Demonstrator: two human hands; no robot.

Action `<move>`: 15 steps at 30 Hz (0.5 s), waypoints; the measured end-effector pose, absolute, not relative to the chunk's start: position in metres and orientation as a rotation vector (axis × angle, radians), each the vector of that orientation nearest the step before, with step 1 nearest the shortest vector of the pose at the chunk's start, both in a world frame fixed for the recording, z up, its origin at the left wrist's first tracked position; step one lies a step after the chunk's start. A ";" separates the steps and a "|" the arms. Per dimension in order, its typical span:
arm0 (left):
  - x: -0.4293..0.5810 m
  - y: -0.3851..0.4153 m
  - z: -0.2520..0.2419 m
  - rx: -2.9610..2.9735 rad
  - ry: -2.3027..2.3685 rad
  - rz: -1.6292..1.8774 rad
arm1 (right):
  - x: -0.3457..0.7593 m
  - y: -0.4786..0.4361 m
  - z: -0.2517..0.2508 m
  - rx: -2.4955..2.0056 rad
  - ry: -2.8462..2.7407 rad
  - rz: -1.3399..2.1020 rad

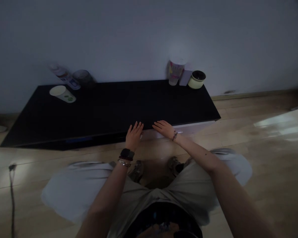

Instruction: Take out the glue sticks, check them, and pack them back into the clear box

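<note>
My left hand [134, 135] lies flat, palm down, over the front edge of a low black cabinet [129, 102], fingers slightly apart. Just right of it, my right hand [164, 128] rests on the same edge, its fingers stretched out to the left. Neither hand holds anything. Below them shows a white drawer front [188, 129]. A dark watch [127, 153] and bracelets are on my left wrist, and a bracelet [175, 135] is on my right.
At the cabinet's left stand a paper cup [64, 94], a white bottle [66, 77] and a dark container [83, 78]. At its back right are a patterned clear cup [175, 72], a pale box [185, 77] and a cream pot with dark lid [196, 80]. A cable [12, 198] lies on the floor.
</note>
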State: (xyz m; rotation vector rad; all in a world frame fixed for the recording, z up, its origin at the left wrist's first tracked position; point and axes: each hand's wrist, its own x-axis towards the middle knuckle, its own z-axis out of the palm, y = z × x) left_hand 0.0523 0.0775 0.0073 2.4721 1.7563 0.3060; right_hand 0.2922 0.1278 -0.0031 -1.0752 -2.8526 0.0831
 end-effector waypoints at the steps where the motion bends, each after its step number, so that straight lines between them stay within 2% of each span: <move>1: 0.051 0.080 0.005 2.475 1.748 0.322 | 0.291 0.129 -0.005 -1.071 -2.846 0.078; 9: 0.043 0.090 -0.007 2.452 1.744 0.407 | 0.285 0.134 -0.009 -1.074 -2.839 0.039; 15: 0.042 0.091 -0.020 2.452 1.696 0.696 | 0.284 0.136 -0.019 -1.011 -2.791 -0.078</move>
